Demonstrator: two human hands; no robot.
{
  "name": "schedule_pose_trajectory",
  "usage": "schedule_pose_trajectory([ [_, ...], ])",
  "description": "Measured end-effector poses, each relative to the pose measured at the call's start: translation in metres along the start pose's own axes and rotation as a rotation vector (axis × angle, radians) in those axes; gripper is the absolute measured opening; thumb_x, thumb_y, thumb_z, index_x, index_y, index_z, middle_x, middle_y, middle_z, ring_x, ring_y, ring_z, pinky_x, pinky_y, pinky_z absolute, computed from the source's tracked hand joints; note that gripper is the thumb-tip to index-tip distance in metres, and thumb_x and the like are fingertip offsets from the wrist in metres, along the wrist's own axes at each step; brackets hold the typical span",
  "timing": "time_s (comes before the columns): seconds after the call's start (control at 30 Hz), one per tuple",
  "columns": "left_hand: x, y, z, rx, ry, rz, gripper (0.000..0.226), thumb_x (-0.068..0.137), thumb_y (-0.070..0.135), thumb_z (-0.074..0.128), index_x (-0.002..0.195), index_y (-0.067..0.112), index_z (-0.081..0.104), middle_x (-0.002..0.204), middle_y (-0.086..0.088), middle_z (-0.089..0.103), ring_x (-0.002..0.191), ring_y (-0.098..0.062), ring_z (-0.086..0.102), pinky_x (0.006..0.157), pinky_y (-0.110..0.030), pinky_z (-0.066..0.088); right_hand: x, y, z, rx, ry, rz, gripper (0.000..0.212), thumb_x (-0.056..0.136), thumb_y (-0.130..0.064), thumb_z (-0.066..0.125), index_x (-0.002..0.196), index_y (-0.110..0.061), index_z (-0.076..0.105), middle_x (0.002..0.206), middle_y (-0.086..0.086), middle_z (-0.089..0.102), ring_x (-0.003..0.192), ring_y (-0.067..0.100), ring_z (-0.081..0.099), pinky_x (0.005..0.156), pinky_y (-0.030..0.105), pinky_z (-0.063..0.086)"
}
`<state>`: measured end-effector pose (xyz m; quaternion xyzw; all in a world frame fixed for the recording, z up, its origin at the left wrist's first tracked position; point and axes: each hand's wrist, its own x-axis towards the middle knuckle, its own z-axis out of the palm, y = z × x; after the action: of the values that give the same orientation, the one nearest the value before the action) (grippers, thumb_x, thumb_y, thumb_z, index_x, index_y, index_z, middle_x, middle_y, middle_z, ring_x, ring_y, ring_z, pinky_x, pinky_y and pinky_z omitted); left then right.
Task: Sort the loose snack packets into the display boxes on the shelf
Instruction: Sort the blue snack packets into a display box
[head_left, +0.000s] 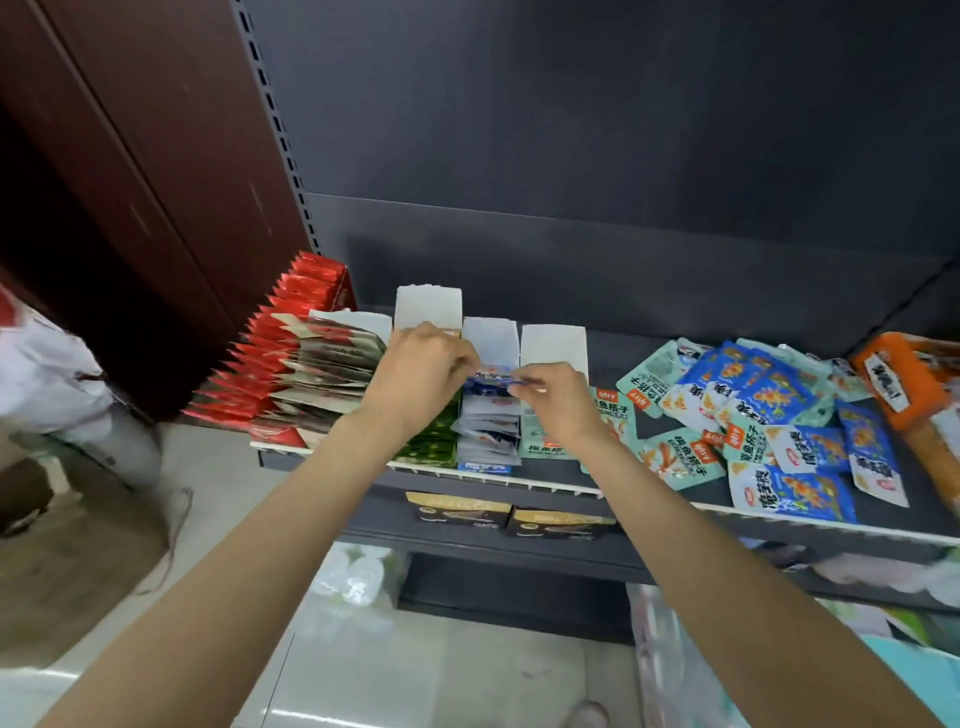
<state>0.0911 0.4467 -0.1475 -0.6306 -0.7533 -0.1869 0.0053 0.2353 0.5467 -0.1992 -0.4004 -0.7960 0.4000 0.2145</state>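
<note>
Blue snack packet (493, 376) hangs pinched between left hand (421, 371) and right hand (558, 402) over the blue-and-white display box (488, 415), and if it drops crooked it snags the filed row, or slides toward the teal box (540, 441) at three o'clock.

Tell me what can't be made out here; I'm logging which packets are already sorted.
- Green packets' box, head view: mostly covered by the left hand and wrist.
- Blue packet pinched between both hands: print blurred, partly hidden by the right hand.
- Orange pack: cut off by the right edge.
- Boxes on the lower shelf: labels shadowed and too small to read.
</note>
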Motion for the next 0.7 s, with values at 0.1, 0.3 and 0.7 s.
schedule_pose_trajectory([
  [0.1,0.000,0.004,0.006,0.286,-0.206,0.087,0.027,0.096,0.031,0.048,0.114,0.024,0.067,0.121,-0.002,0.060,0.119,-0.025,0.042,0.102,-0.039,0.030,-0.009,0.004,0.000,-0.077,-0.094,-0.002,0.037,0.089,-0.001,0.058,0.124,-0.012,0.061,0.124,0.008,0.062,0.115,0.020,0.057,0.093,0.021,0.042],
  [0.3,0.010,0.038,0.021,0.153,-0.224,0.155,0.038,0.097,0.033,0.045,0.133,0.023,0.050,0.137,0.001,0.046,0.128,-0.022,0.032,0.103,-0.037,0.026,-0.033,0.036,-0.048,-0.091,0.031,0.098,0.047,0.089,0.004,0.053,0.131,-0.017,0.053,0.132,0.006,0.054,0.125,0.018,0.049,0.103,0.032,0.041],
  [0.7,0.055,0.166,0.150,-0.035,-0.610,0.264,0.057,0.094,0.000,0.042,0.148,0.014,0.028,0.156,-0.003,0.024,0.139,-0.024,0.028,0.113,-0.037,0.027,-0.069,0.166,-0.155,-0.462,0.034,0.305,0.044,0.090,-0.004,0.055,0.133,-0.013,0.052,0.135,0.014,0.049,0.123,0.027,0.049,0.100,0.031,0.037],
])
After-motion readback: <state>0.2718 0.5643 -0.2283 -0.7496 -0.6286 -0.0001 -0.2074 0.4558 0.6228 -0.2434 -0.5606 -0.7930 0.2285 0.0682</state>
